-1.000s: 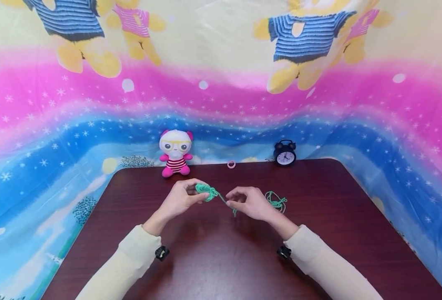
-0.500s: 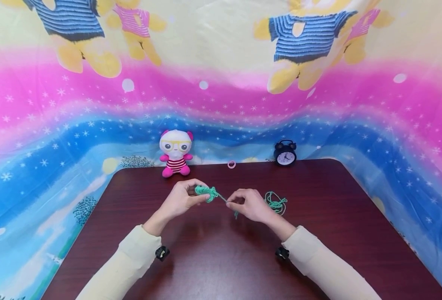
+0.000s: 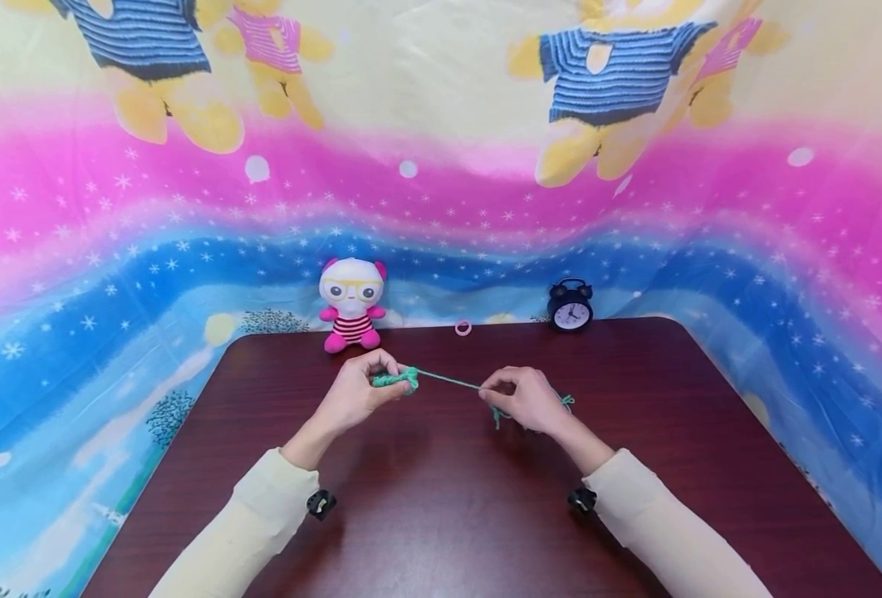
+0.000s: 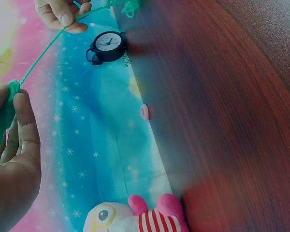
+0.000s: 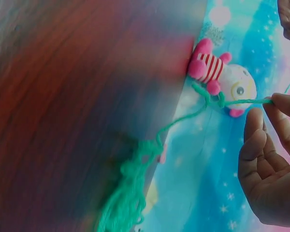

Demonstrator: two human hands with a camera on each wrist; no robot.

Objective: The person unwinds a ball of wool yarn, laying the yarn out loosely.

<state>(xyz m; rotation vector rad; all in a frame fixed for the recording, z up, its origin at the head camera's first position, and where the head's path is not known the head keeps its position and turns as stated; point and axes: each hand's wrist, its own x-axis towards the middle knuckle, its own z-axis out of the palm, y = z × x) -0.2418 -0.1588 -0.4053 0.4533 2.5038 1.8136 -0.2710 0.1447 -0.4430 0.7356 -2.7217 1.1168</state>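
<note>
A small bundle of green yarn (image 3: 396,379) is pinched between the thumb and fingers of my left hand (image 3: 351,390), above the table. From it a single strand (image 3: 448,380) runs taut to my right hand (image 3: 526,399), whose thumb and forefinger pinch it. In the right wrist view, the strand hangs on past those fingertips with a small loop in it, then leads down to a loose tangle of green yarn (image 5: 125,193). Most of that tangle is hidden behind the right hand in the head view.
A panda plush (image 3: 351,305) in a striped shirt sits at the table's back left. A black alarm clock (image 3: 570,306) stands at the back right, with a pink ring (image 3: 463,328) between them. Behind the dark table (image 3: 426,515) hangs a printed cloth (image 3: 441,191).
My right hand has moved right, away from the left, so the strand between them is longer and taut. The left hand has turned slightly with the bundle and shifted a little left.
</note>
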